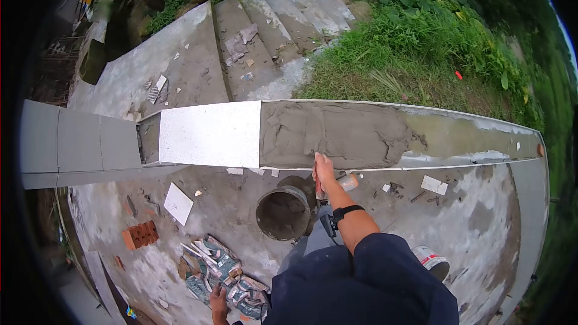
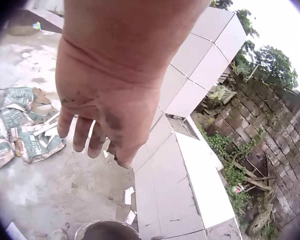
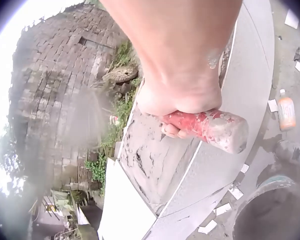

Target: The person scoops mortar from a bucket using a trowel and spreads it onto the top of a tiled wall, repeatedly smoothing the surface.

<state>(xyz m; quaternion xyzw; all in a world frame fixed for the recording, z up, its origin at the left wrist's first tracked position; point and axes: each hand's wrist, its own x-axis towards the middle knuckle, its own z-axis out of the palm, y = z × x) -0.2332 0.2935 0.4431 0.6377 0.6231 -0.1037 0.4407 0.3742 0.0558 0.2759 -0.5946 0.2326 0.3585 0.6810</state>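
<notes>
My right hand [image 1: 326, 171] grips the red, mortar-crusted handle [image 3: 205, 127] of a trowel [image 1: 318, 186] at the wall's near edge. Beyond the hand, a bed of wet grey mortar [image 1: 361, 132] covers part of the wall top, with ridges and smears across it. A white tile [image 1: 211, 134] lies on the wall top to the left, its edge against the mortar. My left hand [image 2: 107, 110] hangs palm in view with fingers loosely bent, holding nothing. In the head view it overlaps crumpled bags [image 1: 226, 265] on the ground.
A bucket of mortar [image 1: 260, 213] stands below the wall, with a bottle [image 1: 349, 181] to its right. Red brick [image 1: 140, 235], a loose white tile [image 1: 179, 203] and scraps lie on the concrete. A white bucket [image 1: 428, 257] stands right; steps [image 1: 259, 36] and grass lie beyond the wall.
</notes>
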